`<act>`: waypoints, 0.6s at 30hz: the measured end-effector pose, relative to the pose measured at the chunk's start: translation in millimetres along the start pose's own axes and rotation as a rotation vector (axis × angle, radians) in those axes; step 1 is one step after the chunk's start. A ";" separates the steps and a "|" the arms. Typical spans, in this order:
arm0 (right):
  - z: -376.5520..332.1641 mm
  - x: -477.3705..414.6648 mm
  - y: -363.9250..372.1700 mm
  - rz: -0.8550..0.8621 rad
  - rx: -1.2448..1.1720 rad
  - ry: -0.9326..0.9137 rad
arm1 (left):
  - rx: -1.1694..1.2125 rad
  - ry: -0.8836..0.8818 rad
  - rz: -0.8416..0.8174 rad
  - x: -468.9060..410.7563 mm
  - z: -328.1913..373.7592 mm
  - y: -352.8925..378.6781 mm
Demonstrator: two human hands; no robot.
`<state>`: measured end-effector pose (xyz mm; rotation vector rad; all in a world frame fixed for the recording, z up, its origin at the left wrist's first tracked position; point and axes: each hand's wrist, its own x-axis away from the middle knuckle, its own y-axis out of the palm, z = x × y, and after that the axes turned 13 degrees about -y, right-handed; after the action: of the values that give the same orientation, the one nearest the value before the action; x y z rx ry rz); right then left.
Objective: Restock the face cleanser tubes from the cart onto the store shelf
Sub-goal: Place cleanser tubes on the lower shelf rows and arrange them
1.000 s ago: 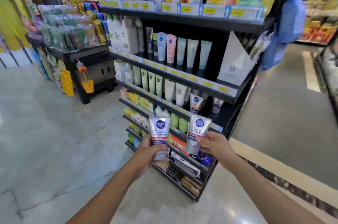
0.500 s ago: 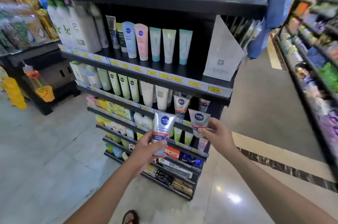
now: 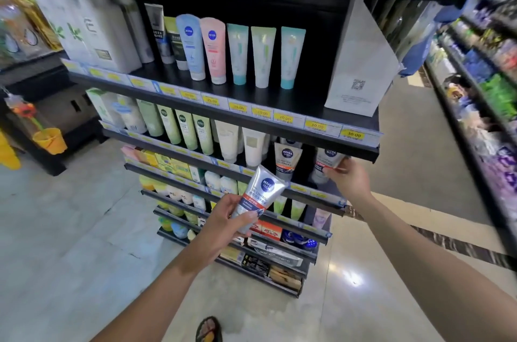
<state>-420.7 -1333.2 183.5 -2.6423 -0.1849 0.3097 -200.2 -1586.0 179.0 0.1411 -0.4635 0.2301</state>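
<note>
A silver Nivea Men tube (image 3: 260, 193) is tilted, cap down, in the left hand (image 3: 223, 220). The fingers and thumb wrap its lower half and hold it just in front of the shelf (image 3: 305, 191), not on it. The right hand (image 3: 349, 181) reaches further in and pinches a second Nivea Men tube (image 3: 324, 164) near the right end of that shelf, its top tucked under the upper tier (image 3: 279, 118). This tube seems to stand on its cap, though blur makes the contact hard to judge.

A third matching tube (image 3: 286, 160) stands upright a little to its left. Further left are cream tubes (image 3: 228, 143), then pale green tubes (image 3: 186, 129). The upper tier carries a blue Nivea tube (image 3: 191, 45), a pink Nivea tube (image 3: 214, 48), three teal-capped tubes (image 3: 263, 56) and a white paper bag (image 3: 361, 62). A sandalled foot (image 3: 208, 329) stands on the glossy floor (image 3: 70, 230).
</note>
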 end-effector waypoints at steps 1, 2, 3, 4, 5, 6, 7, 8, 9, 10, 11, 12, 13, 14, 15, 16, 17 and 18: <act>2.8 -5.2 1.4 -0.018 0.019 0.014 | 0.000 -0.001 0.004 -1.9 -1.6 -2.2; 5.8 -9.0 2.6 -0.045 0.041 0.024 | -0.006 0.000 0.009 -3.7 -3.7 -4.4; 8.0 -11.3 3.7 -0.068 0.060 0.033 | -0.012 0.001 0.014 -5.4 -5.8 -6.0; 10.8 -13.1 4.5 -0.083 0.083 0.036 | -0.012 0.001 0.017 -6.6 -7.5 -7.4; 14.3 -14.3 5.5 -0.089 0.095 0.036 | -0.010 0.000 0.019 -7.5 -9.0 -8.7; 17.4 -15.0 5.9 -0.090 0.109 0.031 | -0.012 -0.002 0.022 -8.2 -10.3 -9.7; 19.9 -15.9 6.2 -0.087 0.115 0.030 | -0.015 -0.002 0.026 -8.5 -11.2 -10.2; 21.2 -16.6 6.2 -0.097 0.123 0.031 | -0.016 -0.004 0.031 -8.9 -12.2 -11.0; 21.6 -17.0 6.5 -0.121 0.134 0.033 | -0.014 -0.007 0.034 -9.4 -13.1 -11.5; 23.3 -17.8 7.1 -0.159 0.163 0.034 | -0.012 -0.009 0.037 -10.2 -14.2 -12.2; 24.0 -18.2 7.9 -0.202 0.199 0.033 | -0.011 -0.009 0.040 -11.6 -15.2 -12.5; 24.4 -18.8 8.6 -0.236 0.232 0.037 | -0.011 -0.011 0.042 -12.8 -16.4 -12.9; 24.7 -19.9 9.8 -0.254 0.255 0.040 | -0.008 -0.015 0.042 -14.2 -17.6 -13.3; 25.5 -21.5 11.4 -0.260 0.271 0.041 | -0.005 -0.020 0.043 -15.6 -18.9 -14.1; 26.4 -23.2 13.0 -0.260 0.281 0.039 | -0.002 -0.023 0.044 -16.5 -19.9 -14.8; 27.0 -25.4 14.4 -0.256 0.286 0.034 | 0.000 -0.025 0.044 -17.5 -20.5 -15.6; 26.8 -27.5 15.9 -0.248 0.286 0.028 | -0.001 -0.025 0.044 -18.3 -20.9 -16.3; 27.2 -29.7 17.3 -0.239 0.285 0.025 | -0.004 -0.024 0.044 -19.0 -21.0 -16.7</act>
<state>-454.9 -1342.0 157.4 -2.3123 -0.4125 0.2054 -203.5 -1601.8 150.4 0.1294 -0.4910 0.2708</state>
